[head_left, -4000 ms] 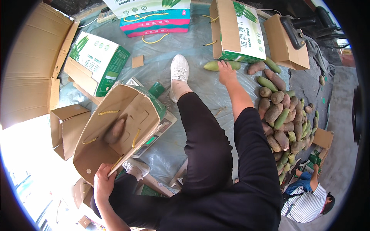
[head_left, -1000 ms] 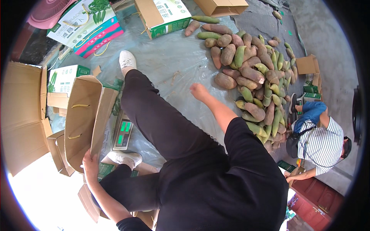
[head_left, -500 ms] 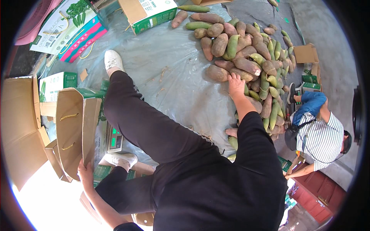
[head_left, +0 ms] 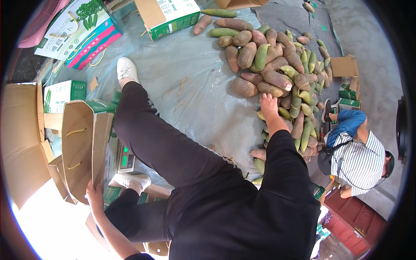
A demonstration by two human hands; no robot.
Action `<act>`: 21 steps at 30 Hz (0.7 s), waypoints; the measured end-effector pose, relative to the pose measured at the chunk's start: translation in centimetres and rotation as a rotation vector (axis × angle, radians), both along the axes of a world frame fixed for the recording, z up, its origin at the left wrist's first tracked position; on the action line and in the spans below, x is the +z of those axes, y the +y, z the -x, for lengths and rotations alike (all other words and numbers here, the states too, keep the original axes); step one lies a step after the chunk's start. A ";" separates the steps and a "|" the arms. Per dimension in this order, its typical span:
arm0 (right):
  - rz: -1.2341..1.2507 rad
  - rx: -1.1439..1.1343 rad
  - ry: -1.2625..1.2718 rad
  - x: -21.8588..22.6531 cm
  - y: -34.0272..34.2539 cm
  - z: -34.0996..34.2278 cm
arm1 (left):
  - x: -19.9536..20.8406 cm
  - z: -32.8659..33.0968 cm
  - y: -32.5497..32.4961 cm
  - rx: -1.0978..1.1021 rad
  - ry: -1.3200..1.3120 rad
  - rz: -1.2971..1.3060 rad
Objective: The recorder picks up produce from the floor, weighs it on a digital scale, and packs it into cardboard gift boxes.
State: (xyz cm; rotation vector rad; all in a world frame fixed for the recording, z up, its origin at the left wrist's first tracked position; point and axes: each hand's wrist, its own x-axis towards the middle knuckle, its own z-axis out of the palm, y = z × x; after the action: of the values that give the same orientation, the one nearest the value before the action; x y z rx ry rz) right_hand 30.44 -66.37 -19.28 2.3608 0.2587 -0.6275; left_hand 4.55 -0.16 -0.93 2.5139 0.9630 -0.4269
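A large heap of radishes, some green and some coated in brown soil, lies to the right of my legs. At its near left edge is my right hand, its fingers curled down among the radishes beside a brown radish. A pale green radish tip shows beside its wrist; the palm side is hidden. At lower left, my left hand is closed on the lower edge of a tall open cardboard gift box with yellow cord handles. The box stands tilted beside a digital scale with lit green displays.
Plastic sheeting covers the floor ahead. Printed cartons and a gift box stand at the far left, near a pink basket. A person in a striped shirt is at the right, beside small boxes.
My right hand has drawn back slightly toward me, with its fingers more curled. A pale green radish tip now shows by its wrist. My left hand stays on the box.
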 end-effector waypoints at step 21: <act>-1.083 -0.242 -0.230 13.4 9.9 -2.7 | 1.1 0.9 -1.6 -0.050 -0.140 -0.053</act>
State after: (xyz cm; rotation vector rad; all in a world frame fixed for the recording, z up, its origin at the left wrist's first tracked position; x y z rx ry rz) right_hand 33.15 -56.52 -5.85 3.5155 0.2415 -0.3320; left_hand 3.69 -1.73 0.13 2.5811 0.8698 -0.2387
